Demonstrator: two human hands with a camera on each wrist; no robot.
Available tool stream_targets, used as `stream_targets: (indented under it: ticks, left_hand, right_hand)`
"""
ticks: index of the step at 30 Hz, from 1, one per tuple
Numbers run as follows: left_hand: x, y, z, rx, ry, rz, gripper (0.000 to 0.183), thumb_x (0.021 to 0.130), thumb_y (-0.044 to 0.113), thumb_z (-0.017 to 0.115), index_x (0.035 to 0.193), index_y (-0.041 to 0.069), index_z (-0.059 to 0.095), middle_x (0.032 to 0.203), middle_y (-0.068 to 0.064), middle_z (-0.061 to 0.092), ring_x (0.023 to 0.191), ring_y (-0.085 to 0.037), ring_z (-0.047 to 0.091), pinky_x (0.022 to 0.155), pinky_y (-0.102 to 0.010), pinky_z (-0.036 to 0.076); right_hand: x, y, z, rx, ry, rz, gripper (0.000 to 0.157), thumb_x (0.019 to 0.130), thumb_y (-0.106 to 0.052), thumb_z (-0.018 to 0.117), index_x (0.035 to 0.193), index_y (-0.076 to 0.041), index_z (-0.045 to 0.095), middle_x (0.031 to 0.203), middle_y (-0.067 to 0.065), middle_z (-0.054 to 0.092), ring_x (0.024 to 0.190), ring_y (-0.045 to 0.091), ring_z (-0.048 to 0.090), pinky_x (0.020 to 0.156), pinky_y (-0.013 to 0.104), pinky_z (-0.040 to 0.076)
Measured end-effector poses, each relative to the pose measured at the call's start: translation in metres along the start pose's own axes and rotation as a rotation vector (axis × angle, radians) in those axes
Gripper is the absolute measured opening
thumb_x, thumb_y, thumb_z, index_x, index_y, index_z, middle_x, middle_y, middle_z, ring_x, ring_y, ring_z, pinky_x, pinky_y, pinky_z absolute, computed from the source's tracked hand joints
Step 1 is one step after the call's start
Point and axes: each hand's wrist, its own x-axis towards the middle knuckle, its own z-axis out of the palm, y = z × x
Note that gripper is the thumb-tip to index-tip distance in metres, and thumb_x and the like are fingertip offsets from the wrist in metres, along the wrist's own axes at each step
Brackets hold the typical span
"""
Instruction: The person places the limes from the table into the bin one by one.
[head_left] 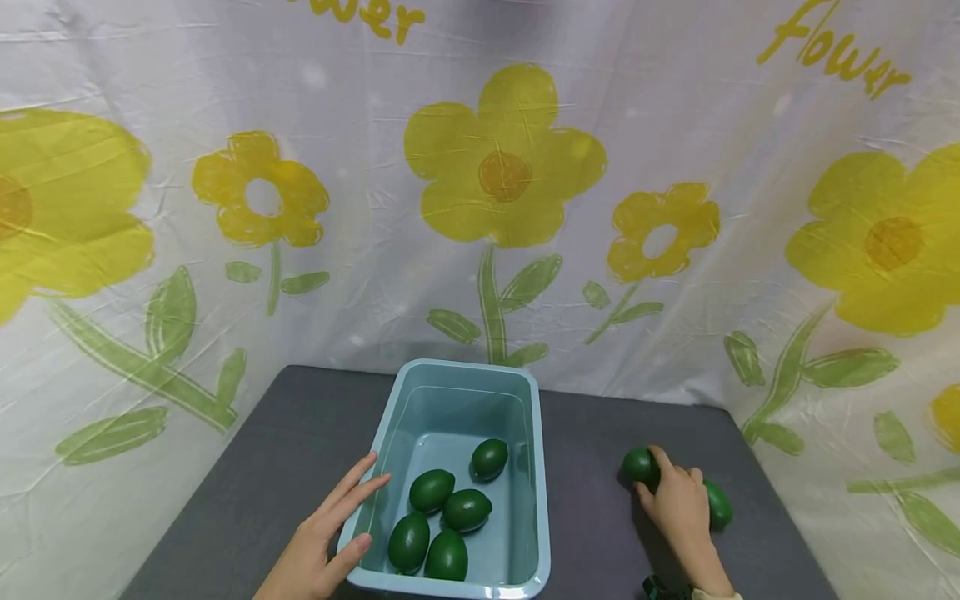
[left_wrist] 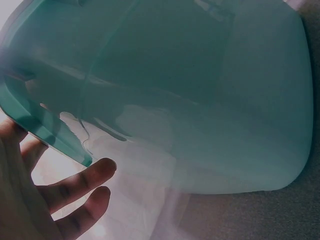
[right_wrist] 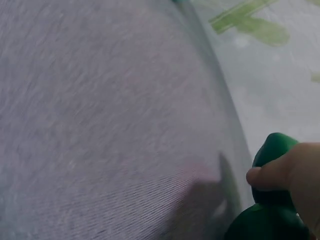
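1. White sheeting [head_left: 352,308] printed with yellow flowers [head_left: 504,108] backs and flanks a dark grey tabletop [head_left: 588,483].
2. On it stands a blue-green bin [head_left: 461,417], five green fruits [head_left: 467,510] lying on its floor.
3. At the bin's left rim, the left hand [head_left: 306,548] has its fingers spread wide.
4. Well right of the bin, the right hand [head_left: 684,502] pinches one green fruit [head_left: 637,467]; whether it is lifted, I cannot tell.
5. Another green fruit [head_left: 718,506] lies just right of that hand.
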Motion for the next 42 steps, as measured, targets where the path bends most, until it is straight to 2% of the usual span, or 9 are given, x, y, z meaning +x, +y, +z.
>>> stream_targets:
  ticks: [4, 10, 16, 20, 25, 28, 30, 35, 42]
  left_hand:
    - [-0.001, -0.002, 0.000, 0.000, 0.000, 0.008, 0.066, 0.100, 0.008, 0.065, 0.160, 0.028, 0.048, 0.172, -0.003, 0.035, 0.149, 0.007, 0.035, 0.095, -0.045, 0.057]
    - [-0.002, -0.002, 0.000, 0.004, -0.001, 0.013, 0.066, 0.100, 0.007, 0.065, 0.160, 0.027, 0.048, 0.172, -0.004, 0.035, 0.149, 0.007, 0.035, 0.095, -0.045, 0.056]
    - [-0.002, -0.002, 0.000, 0.000, -0.001, 0.013, 0.066, 0.100, 0.007, 0.065, 0.160, 0.027, 0.048, 0.172, -0.004, 0.035, 0.149, 0.006, 0.035, 0.095, -0.044, 0.056]
    - [-0.001, -0.002, 0.000, 0.008, 0.002, 0.010, 0.066, 0.100, 0.008, 0.065, 0.160, 0.028, 0.048, 0.172, -0.003, 0.035, 0.149, 0.006, 0.036, 0.095, -0.045, 0.056]
    - [-0.001, -0.003, 0.001, 0.013, 0.007, 0.013, 0.066, 0.100, 0.008, 0.066, 0.160, 0.028, 0.049, 0.172, -0.003, 0.035, 0.149, 0.005, 0.036, 0.095, -0.045, 0.056]
    - [-0.001, -0.003, 0.001, 0.012, 0.006, 0.013, 0.066, 0.100, 0.008, 0.066, 0.160, 0.028, 0.049, 0.172, -0.003, 0.035, 0.149, 0.005, 0.036, 0.095, -0.045, 0.056]
    - [-0.001, -0.003, 0.001, 0.010, 0.004, 0.014, 0.066, 0.100, 0.008, 0.066, 0.160, 0.028, 0.048, 0.172, -0.003, 0.035, 0.149, 0.005, 0.036, 0.095, -0.046, 0.056]
    - [0.000, -0.002, 0.000, 0.002, -0.002, 0.018, 0.067, 0.099, 0.007, 0.066, 0.160, 0.027, 0.048, 0.172, -0.004, 0.035, 0.149, 0.005, 0.036, 0.094, -0.046, 0.057]
    - [0.000, 0.000, -0.002, 0.001, -0.002, 0.015, 0.066, 0.099, 0.006, 0.065, 0.160, 0.026, 0.049, 0.172, -0.004, 0.035, 0.149, 0.007, 0.035, 0.093, -0.046, 0.057]
  right_hand:
    - [0.002, -0.002, -0.005, 0.144, 0.039, 0.019, 0.068, 0.085, -0.023, 0.088, 0.142, 0.000, 0.059, 0.087, 0.028, 0.073, 0.084, 0.050, 0.061, 0.078, 0.067, 0.050]
    - [0.006, -0.008, -0.020, 0.342, 0.078, 0.063, 0.068, 0.091, -0.027, 0.085, 0.147, -0.003, 0.056, 0.111, 0.034, 0.073, 0.094, 0.051, 0.069, 0.085, 0.070, 0.049]
    - [0.008, -0.019, -0.038, 0.452, 0.046, 0.162, 0.069, 0.095, -0.038, 0.082, 0.153, -0.012, 0.054, 0.118, 0.028, 0.074, 0.080, 0.024, 0.069, 0.070, 0.042, 0.052]
    - [0.009, -0.028, -0.050, 0.548, -0.008, 0.232, 0.071, 0.097, -0.042, 0.078, 0.158, -0.017, 0.050, 0.121, 0.022, 0.074, 0.098, 0.022, 0.069, 0.078, 0.038, 0.052]
    - [0.011, -0.034, -0.064, 0.702, -0.116, 0.307, 0.079, 0.100, -0.047, 0.073, 0.166, -0.019, 0.037, 0.134, 0.023, 0.067, 0.119, 0.028, 0.065, 0.096, 0.049, 0.052]
    - [0.013, -0.036, -0.069, 0.793, -0.162, 0.339, 0.086, 0.100, -0.048, 0.072, 0.169, -0.019, 0.029, 0.158, 0.030, 0.047, 0.144, 0.043, 0.048, 0.111, 0.066, 0.041]
    - [0.013, -0.037, -0.072, 0.829, -0.183, 0.357, 0.090, 0.100, -0.048, 0.073, 0.171, -0.019, 0.025, 0.167, 0.030, 0.032, 0.152, 0.046, 0.036, 0.117, 0.070, 0.032]
    - [0.014, -0.043, -0.079, 0.879, -0.195, 0.374, 0.091, 0.100, -0.048, 0.073, 0.171, -0.022, 0.023, 0.171, 0.028, 0.025, 0.155, 0.046, 0.030, 0.118, 0.071, 0.030]
    - [0.017, -0.062, -0.089, 0.912, -0.188, 0.323, 0.088, 0.102, -0.042, 0.073, 0.171, -0.020, 0.023, 0.172, 0.026, 0.023, 0.156, 0.045, 0.031, 0.118, 0.070, 0.030]
